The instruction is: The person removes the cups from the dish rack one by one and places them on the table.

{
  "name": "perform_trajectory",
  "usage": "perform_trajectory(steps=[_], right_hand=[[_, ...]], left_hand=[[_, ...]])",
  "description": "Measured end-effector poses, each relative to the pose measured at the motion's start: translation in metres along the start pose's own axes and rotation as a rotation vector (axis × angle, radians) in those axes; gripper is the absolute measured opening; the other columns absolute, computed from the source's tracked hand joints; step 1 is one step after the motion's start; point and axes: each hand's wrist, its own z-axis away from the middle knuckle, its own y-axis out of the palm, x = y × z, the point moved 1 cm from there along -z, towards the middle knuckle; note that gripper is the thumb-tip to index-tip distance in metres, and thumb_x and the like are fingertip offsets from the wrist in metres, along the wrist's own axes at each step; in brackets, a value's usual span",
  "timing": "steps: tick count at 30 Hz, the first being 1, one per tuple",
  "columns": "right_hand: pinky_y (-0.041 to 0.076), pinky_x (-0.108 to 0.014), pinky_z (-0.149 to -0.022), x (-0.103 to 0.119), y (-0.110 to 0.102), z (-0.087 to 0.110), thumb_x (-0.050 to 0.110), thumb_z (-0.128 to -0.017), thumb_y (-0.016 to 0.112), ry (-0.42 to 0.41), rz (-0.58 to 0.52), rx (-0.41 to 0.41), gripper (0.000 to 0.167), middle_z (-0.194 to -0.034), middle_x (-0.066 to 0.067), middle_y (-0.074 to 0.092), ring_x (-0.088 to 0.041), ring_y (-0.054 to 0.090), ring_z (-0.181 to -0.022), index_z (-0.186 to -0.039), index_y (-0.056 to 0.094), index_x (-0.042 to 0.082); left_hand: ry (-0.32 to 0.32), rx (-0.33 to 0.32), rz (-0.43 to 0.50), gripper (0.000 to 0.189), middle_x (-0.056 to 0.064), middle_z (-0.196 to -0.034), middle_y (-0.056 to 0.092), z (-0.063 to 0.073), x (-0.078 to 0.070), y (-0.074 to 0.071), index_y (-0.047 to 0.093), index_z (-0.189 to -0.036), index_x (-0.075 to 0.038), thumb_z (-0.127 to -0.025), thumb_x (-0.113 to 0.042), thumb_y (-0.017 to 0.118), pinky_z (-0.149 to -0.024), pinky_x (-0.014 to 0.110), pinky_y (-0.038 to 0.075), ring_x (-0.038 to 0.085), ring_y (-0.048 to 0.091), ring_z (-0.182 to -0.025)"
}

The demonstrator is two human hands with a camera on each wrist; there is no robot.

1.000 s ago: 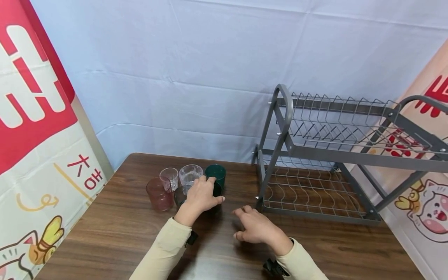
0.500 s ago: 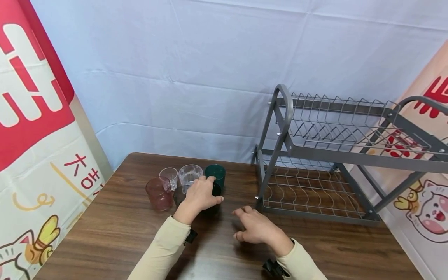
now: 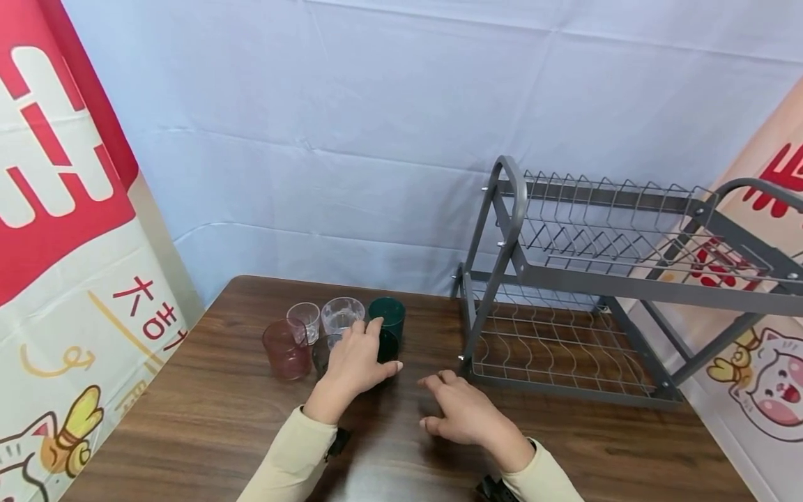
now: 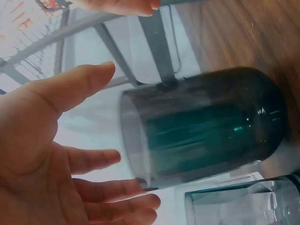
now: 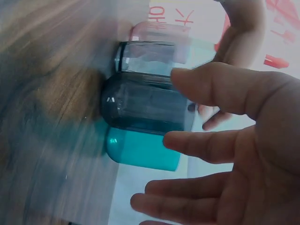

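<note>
My left hand (image 3: 356, 357) is over the front right of a cluster of drinking glasses, fingers spread above a dark grey glass (image 4: 201, 126). In the left wrist view its fingertips are at that glass's rim and the thumb stands apart from it. A green glass (image 3: 387, 314) stands just behind. Left of the hand are another dark glass (image 3: 321, 354), a reddish glass (image 3: 286, 352), a small clear glass (image 3: 304, 322) and a wider clear glass (image 3: 342, 314). My right hand (image 3: 464, 410) hovers right of the cluster, holding nothing, fingers extended towards the grey glass in the right wrist view.
A two-tier grey metal dish rack (image 3: 590, 279) stands on the right of the brown wooden table (image 3: 207, 390), with wire shelves on both levels. Behind the table hangs a pale cloth (image 3: 326, 139). Printed banners (image 3: 69, 209) hang at both sides.
My left hand has shifted slightly nearer to me, its thumb a little lower in view. The right hand and the glasses stay almost where they were. The head view has tilted slightly.
</note>
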Motion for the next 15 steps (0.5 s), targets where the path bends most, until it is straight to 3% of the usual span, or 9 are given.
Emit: perform_trajectory(steps=[9, 15], right_hand=[[0.046, -0.051, -0.076, 0.0, 0.004, 0.021, 0.029, -0.083, 0.069, -0.071, 0.052, -0.204, 0.043, -0.124, -0.018, 0.049, -0.036, 0.051, -0.108, -0.121, 0.058, 0.011], [0.046, -0.052, -0.077, -0.01, 0.004, 0.036, 0.024, -0.081, 0.073, -0.073, 0.077, -0.387, 0.038, -0.122, -0.015, 0.053, -0.033, 0.053, -0.109, -0.116, 0.062, 0.015]], left_hand=[[0.062, -0.126, -0.025, 0.067, 0.014, -0.108, 0.054, 0.027, 0.008, -0.004, 0.056, -0.125, -0.007, -0.074, -0.046, 0.074, -0.072, 0.044, 0.046, 0.031, 0.053, -0.092], [0.17, -0.189, -0.011, 0.055, 0.01, -0.105, 0.055, 0.039, 0.018, -0.007, 0.061, -0.119, -0.008, -0.076, -0.041, 0.073, -0.07, 0.042, 0.044, 0.029, 0.053, -0.091]])
